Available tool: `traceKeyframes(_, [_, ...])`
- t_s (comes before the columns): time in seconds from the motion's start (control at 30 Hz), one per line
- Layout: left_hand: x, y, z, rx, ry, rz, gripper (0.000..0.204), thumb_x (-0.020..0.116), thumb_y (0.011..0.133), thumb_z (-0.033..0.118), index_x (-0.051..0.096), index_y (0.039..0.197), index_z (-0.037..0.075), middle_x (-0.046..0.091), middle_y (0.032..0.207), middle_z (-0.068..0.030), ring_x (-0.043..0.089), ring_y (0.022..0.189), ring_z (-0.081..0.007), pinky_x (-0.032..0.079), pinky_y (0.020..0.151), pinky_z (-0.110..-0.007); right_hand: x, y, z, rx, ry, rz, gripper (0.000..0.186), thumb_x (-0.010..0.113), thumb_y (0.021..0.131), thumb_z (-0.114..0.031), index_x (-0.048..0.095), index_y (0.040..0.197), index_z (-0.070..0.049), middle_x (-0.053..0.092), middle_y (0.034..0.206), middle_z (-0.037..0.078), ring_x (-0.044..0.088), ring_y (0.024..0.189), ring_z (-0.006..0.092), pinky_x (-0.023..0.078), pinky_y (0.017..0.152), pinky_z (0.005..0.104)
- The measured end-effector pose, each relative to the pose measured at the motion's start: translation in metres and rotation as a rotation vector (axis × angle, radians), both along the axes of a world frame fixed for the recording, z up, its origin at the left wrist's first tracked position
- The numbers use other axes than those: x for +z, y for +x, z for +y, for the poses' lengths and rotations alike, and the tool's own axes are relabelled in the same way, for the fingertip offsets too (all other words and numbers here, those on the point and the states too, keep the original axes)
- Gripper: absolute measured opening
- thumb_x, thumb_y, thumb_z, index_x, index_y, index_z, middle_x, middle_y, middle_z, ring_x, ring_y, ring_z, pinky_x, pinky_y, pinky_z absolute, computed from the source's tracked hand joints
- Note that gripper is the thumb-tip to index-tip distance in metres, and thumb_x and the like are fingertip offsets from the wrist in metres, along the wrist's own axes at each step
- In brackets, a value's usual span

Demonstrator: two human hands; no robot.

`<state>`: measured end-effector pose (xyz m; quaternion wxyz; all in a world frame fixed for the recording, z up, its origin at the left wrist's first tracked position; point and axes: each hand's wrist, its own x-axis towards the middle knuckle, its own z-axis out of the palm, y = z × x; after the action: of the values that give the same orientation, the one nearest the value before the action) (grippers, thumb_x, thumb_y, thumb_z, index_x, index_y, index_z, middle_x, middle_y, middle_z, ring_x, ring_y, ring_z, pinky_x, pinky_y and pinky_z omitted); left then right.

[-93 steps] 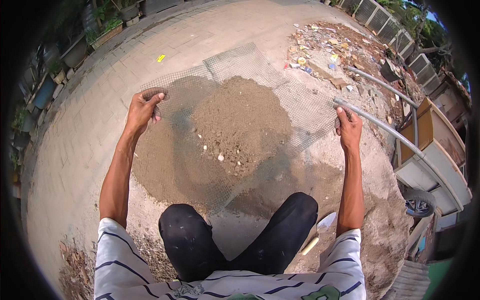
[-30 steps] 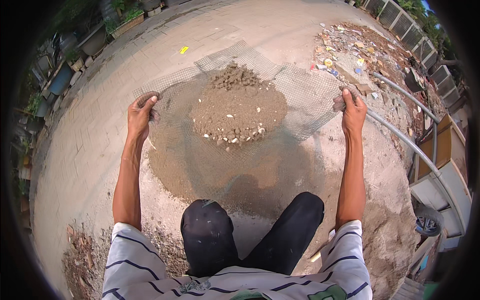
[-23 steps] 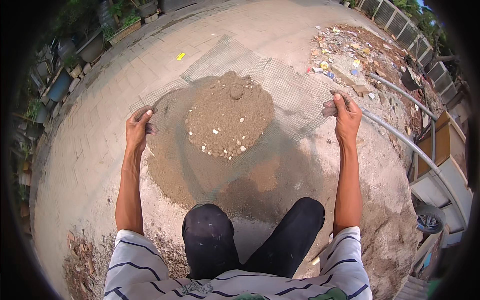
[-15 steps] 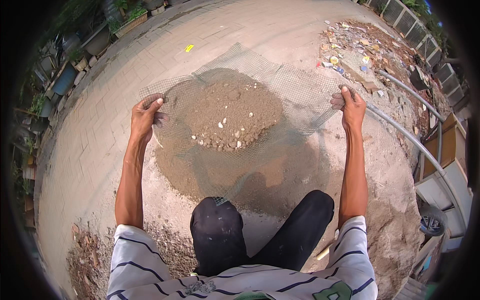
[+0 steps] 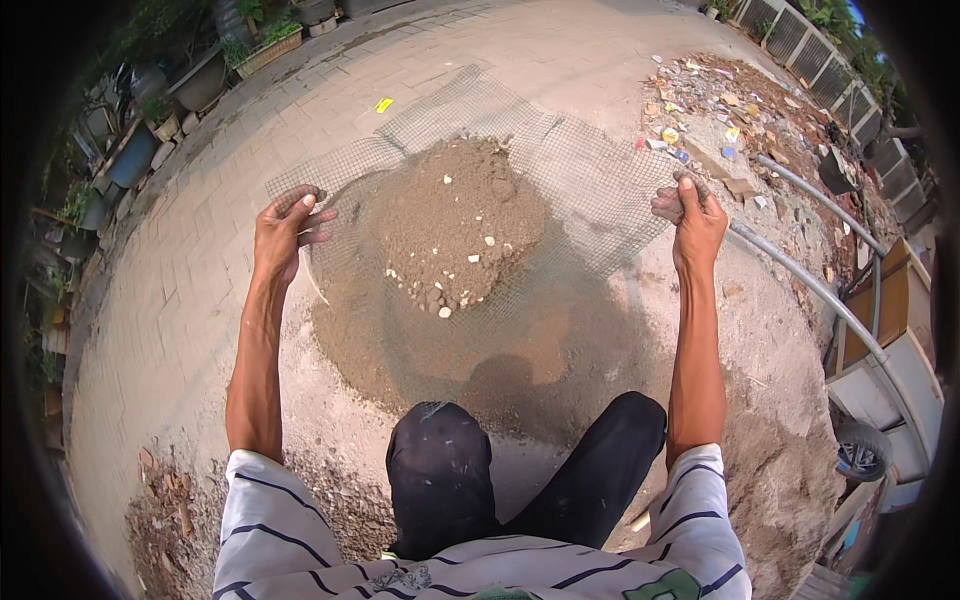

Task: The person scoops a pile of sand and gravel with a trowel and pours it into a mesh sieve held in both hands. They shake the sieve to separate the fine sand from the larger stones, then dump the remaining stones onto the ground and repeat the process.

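Observation:
Between my two hands stretches a sheet of wire mesh [image 5: 600, 190], bent and sagging in the middle. A heap of damp brown sand [image 5: 465, 205] with white pebbles [image 5: 474, 258] lies on it. My left hand [image 5: 290, 220] is closed on the left edge of the mesh, thumb on top, with the lower fingers partly loose. At the right edge, my right hand [image 5: 690, 210] pinches the mesh between thumb and fingers. Finer sand [image 5: 430, 350] is spread on the ground beneath the mesh, nearer to my knees.
Pavers [image 5: 200, 260] cover the ground to the left. Rubble and litter [image 5: 720, 110] lie at the far right, near a curved grey pipe [image 5: 810, 285]. A small wheel [image 5: 862, 450] and boards [image 5: 890, 360] are at the right. Potted plants [image 5: 265, 50] line the far left.
The sand on the mesh has shifted and gathered into a narrower heap, its pebbles in new places. Both hands have moved slightly to the left, still gripping the mesh.

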<state>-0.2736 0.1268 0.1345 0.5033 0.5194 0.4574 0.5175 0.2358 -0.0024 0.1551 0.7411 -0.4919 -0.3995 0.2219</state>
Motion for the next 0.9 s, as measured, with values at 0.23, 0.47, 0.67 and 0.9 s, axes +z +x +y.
traceKeyframes(0.23, [0.004,0.001,0.005,-0.028,0.014,0.016,0.03,0.062,0.093,0.012,0.057,0.117,-0.006,0.067,0.108,-0.0186,0.072,0.082,-0.0262,0.055,0.049,-0.026,-0.004,0.016,-0.006,-0.06,-0.068,-0.01,0.026,0.062,0.094,-0.017,0.063,0.103,0.007,0.067,0.08,0.016,0.068,0.067,0.0216,0.06,0.062,0.0353])
traceKeyframes(0.47, [0.001,-0.023,0.015,0.098,0.023,-0.011,0.034,0.063,0.093,0.012,0.056,0.12,-0.006,0.066,0.111,-0.0193,0.071,0.086,-0.0269,0.061,0.06,-0.029,0.003,-0.044,-0.006,0.091,0.024,-0.122,0.03,0.061,0.095,-0.016,0.061,0.109,0.01,0.067,0.081,0.018,0.07,0.07,0.0244,0.061,0.065,0.0361])
traceKeyframes(0.67, [-0.036,-0.062,0.046,0.154,-0.039,-0.119,0.038,0.063,0.093,0.015,0.053,0.125,-0.004,0.061,0.12,-0.0174,0.068,0.098,-0.0299,0.057,0.071,-0.033,-0.012,-0.039,0.034,0.161,-0.017,-0.052,0.031,0.061,0.095,-0.017,0.061,0.111,0.01,0.068,0.083,0.017,0.069,0.067,0.0231,0.061,0.063,0.035])
traceKeyframes(0.9, [-0.024,-0.028,0.037,0.117,0.004,-0.116,0.031,0.063,0.092,0.011,0.057,0.119,-0.005,0.063,0.117,-0.0185,0.07,0.088,-0.028,0.061,0.066,-0.032,-0.009,-0.03,0.011,0.051,-0.063,-0.054,0.03,0.063,0.094,-0.016,0.062,0.11,0.01,0.067,0.082,0.017,0.07,0.069,0.0232,0.06,0.062,0.0338])
